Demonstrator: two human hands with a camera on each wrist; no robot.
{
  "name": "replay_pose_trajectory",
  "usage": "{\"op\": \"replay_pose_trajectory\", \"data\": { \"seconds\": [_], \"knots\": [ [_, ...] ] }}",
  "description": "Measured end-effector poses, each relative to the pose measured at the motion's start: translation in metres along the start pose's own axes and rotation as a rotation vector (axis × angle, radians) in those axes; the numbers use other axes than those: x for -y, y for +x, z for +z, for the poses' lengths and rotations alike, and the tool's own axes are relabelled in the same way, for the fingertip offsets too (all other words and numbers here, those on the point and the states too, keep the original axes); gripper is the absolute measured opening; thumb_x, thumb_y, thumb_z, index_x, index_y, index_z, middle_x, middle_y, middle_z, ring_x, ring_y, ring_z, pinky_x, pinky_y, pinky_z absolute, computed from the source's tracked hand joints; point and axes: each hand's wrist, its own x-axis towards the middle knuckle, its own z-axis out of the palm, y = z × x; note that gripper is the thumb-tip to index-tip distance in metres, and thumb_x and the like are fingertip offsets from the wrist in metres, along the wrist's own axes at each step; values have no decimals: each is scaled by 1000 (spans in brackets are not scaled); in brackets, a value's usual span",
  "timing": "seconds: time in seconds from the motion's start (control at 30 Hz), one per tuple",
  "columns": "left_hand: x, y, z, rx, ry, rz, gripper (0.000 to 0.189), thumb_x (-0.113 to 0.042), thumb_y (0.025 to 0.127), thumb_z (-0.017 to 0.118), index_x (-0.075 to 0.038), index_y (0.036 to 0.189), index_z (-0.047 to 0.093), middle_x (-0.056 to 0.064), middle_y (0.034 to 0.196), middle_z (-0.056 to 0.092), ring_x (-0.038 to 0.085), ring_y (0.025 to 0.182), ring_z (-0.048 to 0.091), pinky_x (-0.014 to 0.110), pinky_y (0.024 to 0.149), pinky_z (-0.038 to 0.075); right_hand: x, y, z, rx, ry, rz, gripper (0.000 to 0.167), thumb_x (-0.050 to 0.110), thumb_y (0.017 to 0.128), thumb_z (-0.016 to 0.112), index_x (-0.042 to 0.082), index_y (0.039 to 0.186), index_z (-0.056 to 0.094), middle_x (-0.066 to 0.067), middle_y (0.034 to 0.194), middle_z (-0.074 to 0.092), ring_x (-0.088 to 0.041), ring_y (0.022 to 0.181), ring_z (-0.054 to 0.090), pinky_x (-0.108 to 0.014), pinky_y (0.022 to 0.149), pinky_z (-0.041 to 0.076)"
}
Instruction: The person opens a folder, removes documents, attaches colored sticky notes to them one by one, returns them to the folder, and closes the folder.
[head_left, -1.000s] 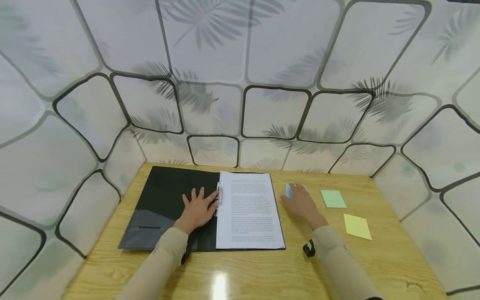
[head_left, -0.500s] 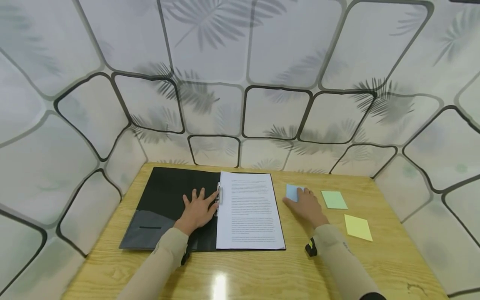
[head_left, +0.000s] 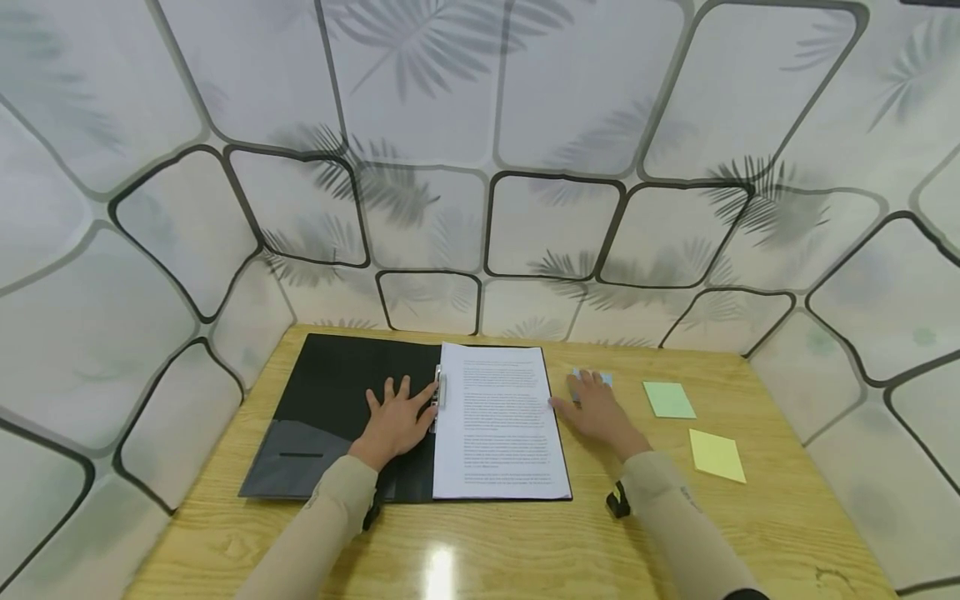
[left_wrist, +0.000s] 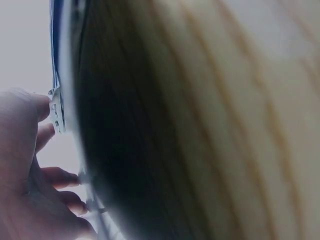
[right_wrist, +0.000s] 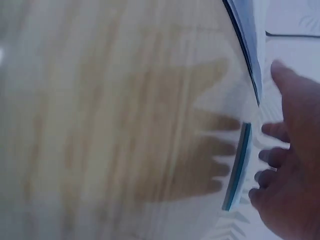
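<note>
My left hand (head_left: 393, 425) lies with spread fingers on the black folder (head_left: 360, 358), which is open flat. Its thumb reaches the metal clip (head_left: 440, 390) along the middle; the left wrist view also shows the fingers by that clip (left_wrist: 58, 111). A stack of printed sheets (head_left: 498, 417) covers the folder's right half. Over the blue sticky note pad (head_left: 606, 379) is my right hand (head_left: 600, 412), mostly hiding it, its thumb at the sheets' right edge. From the right wrist view, the extended fingers hover just above the blue pad (right_wrist: 237, 167), a gap showing between.
Right of the blue pad lies a green sticky note pad (head_left: 669, 400), with a yellow one (head_left: 717, 455) nearer and further right. All rest on a wooden table (head_left: 525, 550), enclosed by patterned fabric walls (head_left: 427, 217) at the back and sides.
My right hand drew back to the right, baring part of the blue pad, then shifted left over it again, its thumb now at the sheets' edge. The left hand stays put.
</note>
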Motion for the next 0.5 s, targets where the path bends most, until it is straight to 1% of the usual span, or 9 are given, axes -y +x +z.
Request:
{"op": "replay_pose_trajectory", "data": {
  "seconds": [0.07, 0.17, 0.27, 0.4, 0.5],
  "knots": [
    [0, 0, 0, -1, -1, 1, 57, -46, 112, 46, -27, 165, 40, 31, 170, 23, 60, 158, 11, 85, 119, 6, 5, 0, 4, 25, 15, -72, 81, 54, 108, 51, -3, 162, 35, -36, 168, 22, -59, 157, 13, -71, 127, 14],
    [0, 0, 1, -4, 2, 4, 57, -46, 112, 47, -27, 165, 40, 32, 170, 24, 60, 157, 11, 85, 119, 6, 11, -3, 8, 62, 22, -126, 78, 56, 107, 53, 5, 164, 37, -34, 170, 21, -58, 158, 10, -72, 127, 13],
    [-1, 1, 2, -6, 8, 5, 57, -47, 112, 46, -27, 164, 40, 31, 170, 24, 60, 157, 12, 85, 119, 6, 16, -6, 9, 86, 12, -134, 74, 54, 107, 54, 9, 164, 38, -34, 170, 19, -58, 158, 8, -73, 126, 12],
    [0, 1, 2, -7, 32, -3, 56, -47, 112, 46, -28, 165, 40, 30, 170, 26, 59, 158, 13, 85, 119, 8, 18, -7, 6, 104, -3, -127, 73, 53, 108, 53, 8, 164, 38, -36, 169, 18, -59, 158, 8, -74, 126, 12],
    [1, 1, 0, 0, 45, -12, 56, -47, 112, 45, -28, 165, 39, 30, 170, 25, 59, 158, 14, 85, 119, 8, 16, -7, 4, 131, -16, -111, 74, 54, 108, 52, 9, 165, 35, -35, 170, 16, -57, 159, 7, -72, 127, 11]
  ]
}}
